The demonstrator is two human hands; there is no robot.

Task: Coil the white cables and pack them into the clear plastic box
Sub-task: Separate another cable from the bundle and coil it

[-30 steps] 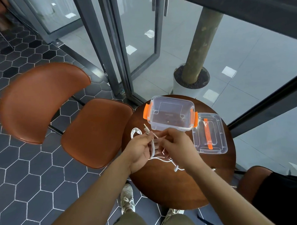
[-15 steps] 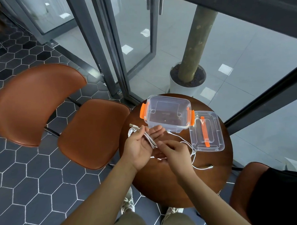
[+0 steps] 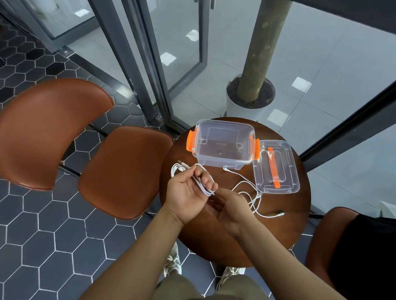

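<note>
One clear box (image 3: 214, 160), lid (image 3: 287, 167) seemingly against it

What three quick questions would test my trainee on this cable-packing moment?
1. True or false: the clear plastic box already holds a cable.
2. Where does the lid lie? A) clipped on the box; B) on the table, to the box's right; C) inside the box.
3. Which hand holds the folded white cable bundle across its palm?
Key: 1 false, no cable is in it; 2 B; 3 the left hand.
</note>
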